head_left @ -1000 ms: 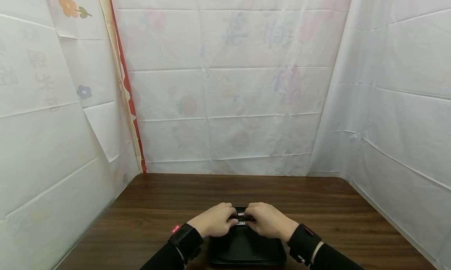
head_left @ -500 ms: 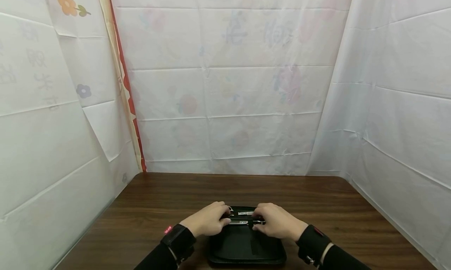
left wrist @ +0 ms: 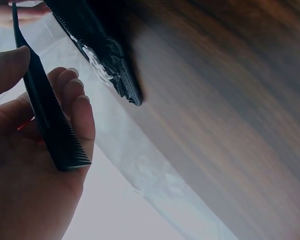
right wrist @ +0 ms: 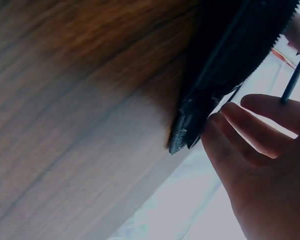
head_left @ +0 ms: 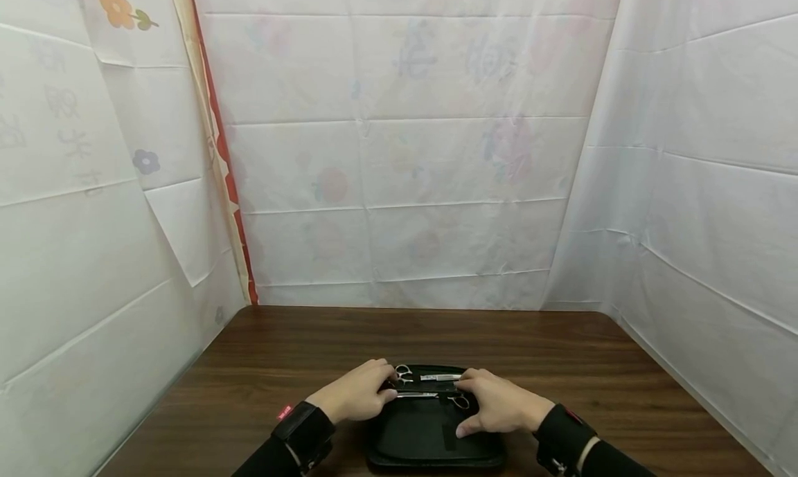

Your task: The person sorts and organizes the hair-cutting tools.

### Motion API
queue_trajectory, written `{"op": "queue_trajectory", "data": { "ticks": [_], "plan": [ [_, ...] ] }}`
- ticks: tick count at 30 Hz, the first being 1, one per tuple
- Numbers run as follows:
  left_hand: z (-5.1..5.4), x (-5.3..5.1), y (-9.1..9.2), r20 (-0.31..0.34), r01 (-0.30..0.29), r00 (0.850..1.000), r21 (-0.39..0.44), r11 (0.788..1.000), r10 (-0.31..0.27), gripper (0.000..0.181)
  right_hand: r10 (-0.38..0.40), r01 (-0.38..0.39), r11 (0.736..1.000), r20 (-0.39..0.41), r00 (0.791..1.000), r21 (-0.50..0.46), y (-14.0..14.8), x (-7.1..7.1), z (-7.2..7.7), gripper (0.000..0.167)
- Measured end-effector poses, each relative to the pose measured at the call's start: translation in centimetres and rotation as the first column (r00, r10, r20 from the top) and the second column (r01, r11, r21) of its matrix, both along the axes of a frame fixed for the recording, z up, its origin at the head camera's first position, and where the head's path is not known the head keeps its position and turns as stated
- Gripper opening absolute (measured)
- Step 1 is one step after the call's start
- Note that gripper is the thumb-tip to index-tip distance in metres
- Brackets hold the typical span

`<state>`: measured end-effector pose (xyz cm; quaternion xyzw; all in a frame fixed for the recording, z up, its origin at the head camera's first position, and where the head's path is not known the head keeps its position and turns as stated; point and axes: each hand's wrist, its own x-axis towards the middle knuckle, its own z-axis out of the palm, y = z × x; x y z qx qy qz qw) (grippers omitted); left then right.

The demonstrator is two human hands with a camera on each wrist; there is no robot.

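Note:
A black case (head_left: 414, 435) lies unzipped on the wooden table, with two pairs of silver scissors, the farther scissors (head_left: 439, 377) and the nearer scissors (head_left: 416, 394), in its far half. My left hand (head_left: 358, 394) is at the case's left side and pinches a black comb (left wrist: 49, 112) between thumb and fingers. The comb's teeth and broad end show in the left wrist view; its thin end points toward the other hand. My right hand (head_left: 501, 404) is at the case's right side, thumb spread away, fingertips near the comb's thin end and the case edge.
The brown table (head_left: 299, 338) extends around the case on all sides. White sheets (head_left: 405, 151) hang behind it and along both sides, close to the table's edges.
Both hands were close together over the case's middle and have moved apart, left and right, uncovering the scissors. The right thumb has spread away from its fingers.

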<state>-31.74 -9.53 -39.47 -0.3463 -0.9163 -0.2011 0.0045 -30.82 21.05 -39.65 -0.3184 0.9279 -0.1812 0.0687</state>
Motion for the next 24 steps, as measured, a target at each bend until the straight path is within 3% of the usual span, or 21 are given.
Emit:
{"op": "queue_trajectory", "data": {
  "ticks": [7,13,24],
  "plan": [
    [-0.3,0.1,-0.5,-0.010,0.003,1.000,0.000,1.000,-0.003,0.022,-0.034,0.033,0.999,0.057,0.998,0.013,0.4,0.1,-0.2,0.086],
    [-0.3,0.3,-1.1,0.038,0.003,0.999,-0.008,1.000,-0.003,0.024,-0.020,0.017,0.999,0.097,0.995,0.033,0.6,0.1,-0.2,0.085],
    [-0.1,1.0,-2.0,0.049,0.009,0.999,-0.008,1.000,-0.008,0.023,-0.009,0.006,0.998,0.053,0.999,0.060,0.5,0.3,-0.6,0.088]
  ]
}}
